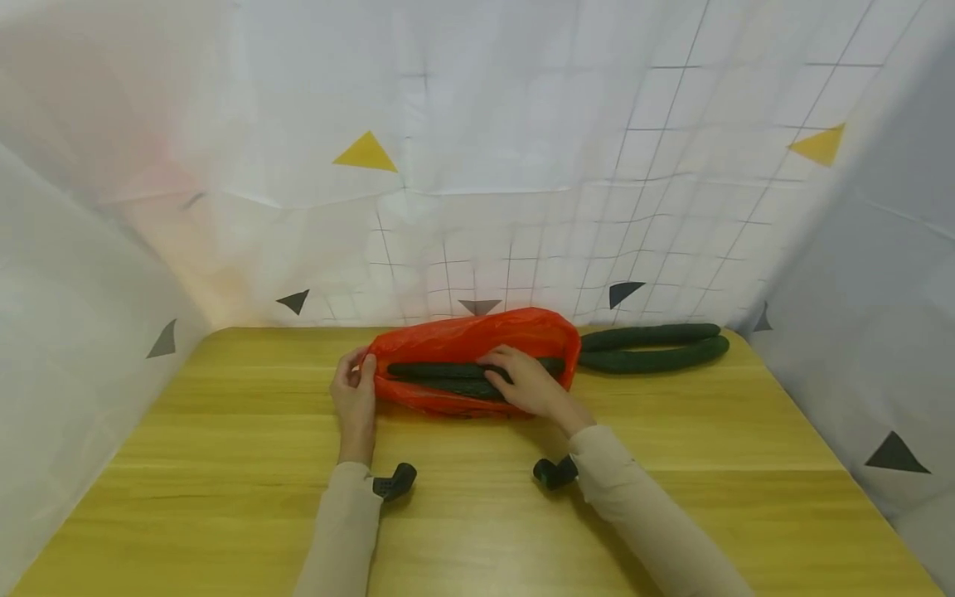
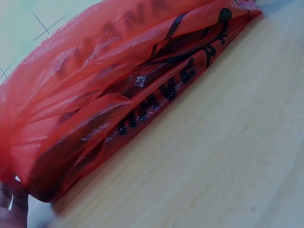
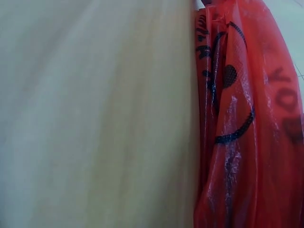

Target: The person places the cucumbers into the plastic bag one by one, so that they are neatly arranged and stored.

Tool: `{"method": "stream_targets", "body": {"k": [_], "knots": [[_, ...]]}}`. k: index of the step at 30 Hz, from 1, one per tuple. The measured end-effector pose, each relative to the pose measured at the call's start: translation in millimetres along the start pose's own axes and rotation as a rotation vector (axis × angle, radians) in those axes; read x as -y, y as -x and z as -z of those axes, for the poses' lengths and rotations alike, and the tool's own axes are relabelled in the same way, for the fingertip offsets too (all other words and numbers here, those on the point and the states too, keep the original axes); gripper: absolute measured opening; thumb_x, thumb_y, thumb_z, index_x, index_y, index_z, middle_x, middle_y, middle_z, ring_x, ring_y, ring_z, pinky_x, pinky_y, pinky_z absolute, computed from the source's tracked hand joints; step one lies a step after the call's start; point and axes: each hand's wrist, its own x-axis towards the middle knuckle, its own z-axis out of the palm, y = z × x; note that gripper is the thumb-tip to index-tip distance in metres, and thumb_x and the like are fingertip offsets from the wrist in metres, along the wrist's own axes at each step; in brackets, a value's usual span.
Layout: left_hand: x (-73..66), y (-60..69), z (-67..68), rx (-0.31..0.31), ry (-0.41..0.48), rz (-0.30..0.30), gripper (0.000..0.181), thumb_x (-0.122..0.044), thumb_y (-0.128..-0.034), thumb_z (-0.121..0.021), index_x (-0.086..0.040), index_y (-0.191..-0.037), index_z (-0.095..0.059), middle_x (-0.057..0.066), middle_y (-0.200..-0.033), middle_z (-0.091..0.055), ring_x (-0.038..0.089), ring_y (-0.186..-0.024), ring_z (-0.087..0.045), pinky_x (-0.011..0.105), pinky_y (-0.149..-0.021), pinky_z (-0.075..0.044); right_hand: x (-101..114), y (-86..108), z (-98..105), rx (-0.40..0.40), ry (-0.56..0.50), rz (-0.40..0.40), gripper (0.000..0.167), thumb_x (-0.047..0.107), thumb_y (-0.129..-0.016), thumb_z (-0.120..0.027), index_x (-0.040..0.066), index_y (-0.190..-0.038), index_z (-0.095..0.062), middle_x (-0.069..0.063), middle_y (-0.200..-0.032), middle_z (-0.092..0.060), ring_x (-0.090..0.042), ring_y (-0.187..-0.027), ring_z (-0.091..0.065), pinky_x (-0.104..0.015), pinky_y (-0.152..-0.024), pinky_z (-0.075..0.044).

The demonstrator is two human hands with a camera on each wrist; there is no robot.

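A red plastic bag [image 1: 477,333] lies on its side with its opening spread wide, and two dark green cucumbers [image 1: 433,371] lie lengthwise inside. At the bag's left end my left hand [image 1: 354,398] pinches the plastic; in the left wrist view only its fingertips [image 2: 19,204] show beside the gathered bag [image 2: 95,95]. Reaching in over the near rim, my right hand [image 1: 528,384] grips the farther cucumber, thumb on the near side. The right wrist view shows the bag's printed side [image 3: 232,118], but not that hand.
Two more cucumbers [image 1: 649,359] lie on the wooden table [image 1: 462,531] just right of the bag, their left ends close to it. A white sheet wall [image 1: 492,232] with grid lines stands directly behind the table. Dark wrist cameras [image 1: 395,481] sit on both cuffs.
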Motion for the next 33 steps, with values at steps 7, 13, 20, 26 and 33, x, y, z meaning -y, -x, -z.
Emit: {"method": "stream_targets", "body": {"k": [7, 13, 20, 26, 33], "knots": [[22.8, -11.3, 1.9, -0.003, 0.025, 0.009, 0.03, -0.015, -0.0928, -0.059, -0.004, -0.121, -0.059, -0.002, -0.111, -0.054, 0.011, -0.087, -0.054, 0.01, -0.073, -0.047, 4, 7.8, 2, -0.018, -0.005, 0.003, 0.029, 0.02, -0.096, -0.054, 0.011, -0.123, -0.061, -0.004, -0.124, -0.058, -0.021, -0.117, -0.054, -0.04, -0.1, -0.044], [25.4, -10.5, 0.9, -0.013, -0.006, 0.003, 0.031, -0.019, -0.0929, -0.06, -0.006, -0.121, -0.06, -0.002, -0.113, -0.054, 0.012, -0.089, -0.053, 0.009, -0.074, -0.046, 4, 12.6, 3, -0.05, 0.008, 0.026, 0.027, 0.019, -0.096, -0.054, 0.011, -0.12, -0.062, -0.002, -0.121, -0.059, -0.02, -0.116, -0.055, -0.039, -0.099, -0.045], [25.7, -9.8, 1.4, -0.009, -0.033, 0.018, 0.029, -0.024, -0.0931, -0.059, -0.011, -0.119, -0.06, -0.003, -0.115, -0.054, 0.014, -0.095, -0.053, 0.009, -0.077, -0.047, 4, 20.5, 7, -0.136, -0.031, 0.052, 0.023, 0.014, -0.093, -0.058, 0.012, -0.115, -0.065, 0.0, -0.114, -0.062, -0.018, -0.109, -0.059, -0.039, -0.094, -0.049], [26.2, -11.1, 1.0, -0.007, -0.017, 0.016, 0.027, -0.023, -0.093, -0.06, -0.011, -0.118, -0.06, -0.005, -0.113, -0.055, 0.014, -0.093, -0.053, 0.01, -0.077, -0.047, 2, 28.8, 8, -0.198, -0.058, 0.063, 0.021, 0.011, -0.092, -0.06, 0.012, -0.112, -0.066, 0.001, -0.112, -0.063, -0.018, -0.108, -0.06, -0.039, -0.094, -0.049], [25.3, -12.9, 1.9, -0.017, 0.002, 0.012, 0.029, -0.021, -0.0922, -0.061, -0.007, -0.118, -0.06, -0.005, -0.11, -0.055, 0.011, -0.089, -0.054, 0.01, -0.075, -0.047, -1, 33.4, 12, -0.227, -0.087, 0.129, 0.02, 0.011, -0.091, -0.062, 0.013, -0.11, -0.067, 0.004, -0.111, -0.063, -0.015, -0.11, -0.059, -0.037, -0.096, -0.048]]}}
